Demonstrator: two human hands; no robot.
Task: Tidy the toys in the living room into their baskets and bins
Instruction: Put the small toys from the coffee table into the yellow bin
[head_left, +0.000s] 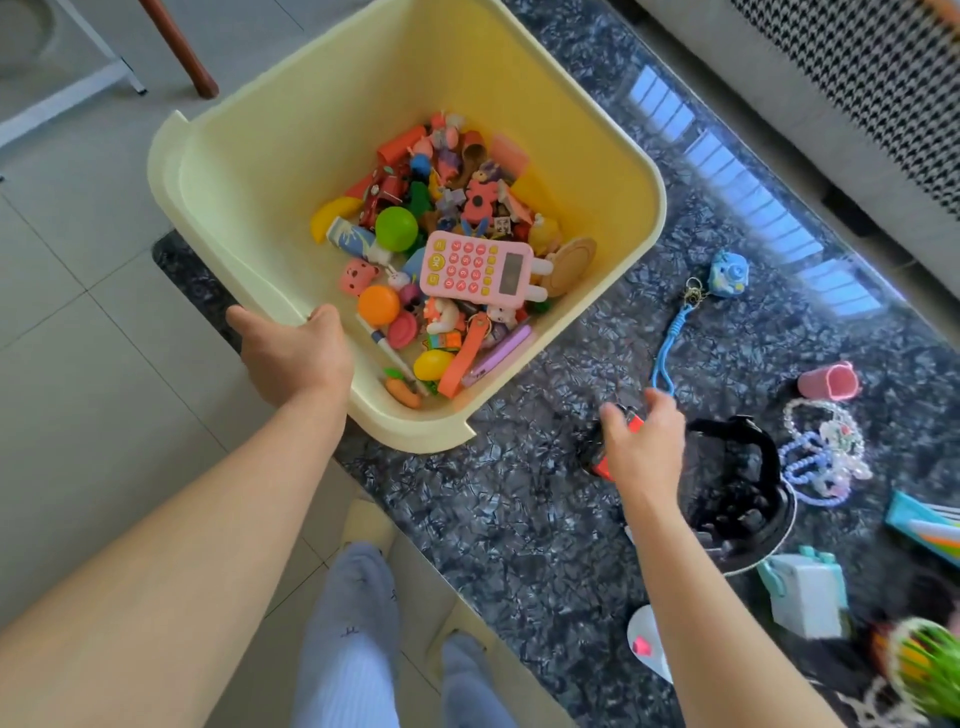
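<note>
fingers (618, 415) curled round red toy (602, 465), left hand (296, 358) gripping bin (249, 171)

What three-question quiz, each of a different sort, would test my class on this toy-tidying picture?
1. True or false: the pink calculator lies inside the yellow bin.
2. Which hand grips the bin's rim? A) left hand B) right hand
3. Fill in: the blue camera and pink cup lie on the dark ____.

Key: 1 true; 2 A; 3 table.
</note>
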